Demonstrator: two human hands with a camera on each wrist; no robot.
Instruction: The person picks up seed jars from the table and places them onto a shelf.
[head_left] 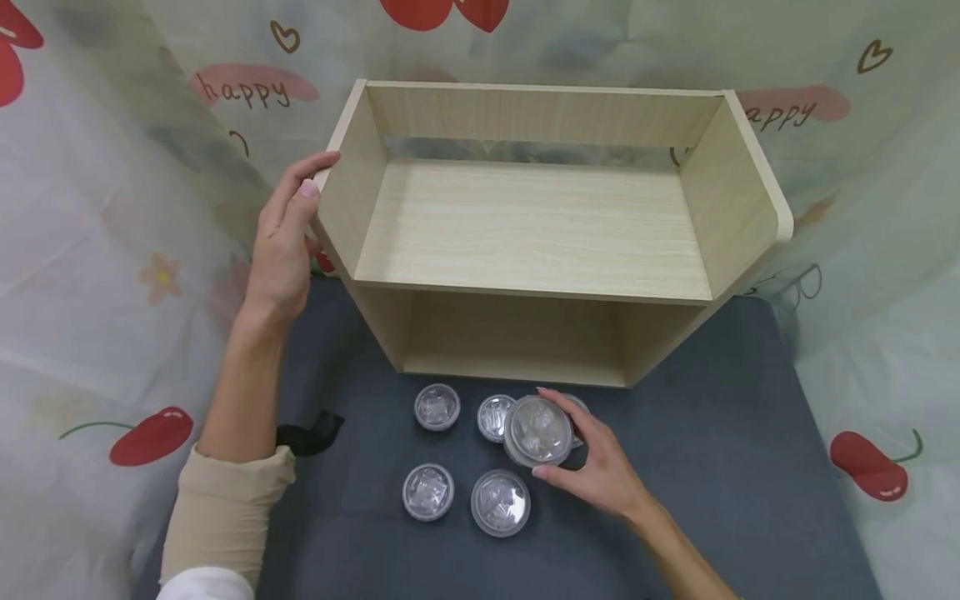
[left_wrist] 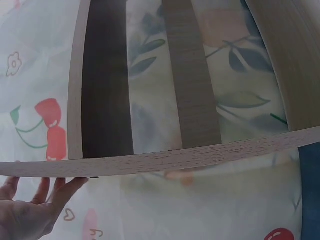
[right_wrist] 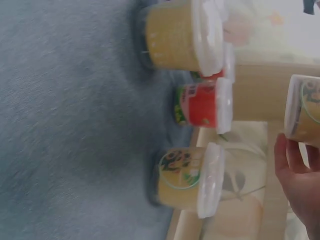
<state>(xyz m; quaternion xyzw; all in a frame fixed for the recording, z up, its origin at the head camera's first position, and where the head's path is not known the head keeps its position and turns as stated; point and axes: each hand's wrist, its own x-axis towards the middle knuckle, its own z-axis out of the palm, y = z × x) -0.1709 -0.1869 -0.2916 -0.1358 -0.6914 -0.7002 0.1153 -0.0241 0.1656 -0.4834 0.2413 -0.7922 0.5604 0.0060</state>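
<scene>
My right hand (head_left: 600, 467) grips a round lidded plastic tub (head_left: 537, 431) between thumb and fingers, raised above the dark tabletop. In the right wrist view this tub (right_wrist: 306, 112) has yellowish contents and a printed label. My left hand (head_left: 281, 229) touches the left side panel of a pale wooden two-tier shelf (head_left: 532, 225); its fingertips meet the panel's outer face and front edge. Several more lidded tubs stand before the shelf, among them a small one (head_left: 437, 407) and a wider one (head_left: 501, 503). One tub (right_wrist: 202, 105) is red; another is partly hidden behind my right hand.
The dark cloth-like tabletop (head_left: 720, 467) extends beneath the shelf. A black strip (head_left: 311, 433) lies beside my left forearm. Printed curtain (head_left: 112, 317) hangs behind and on both sides. A thin looped cord (head_left: 806, 283) sits at the right behind the shelf.
</scene>
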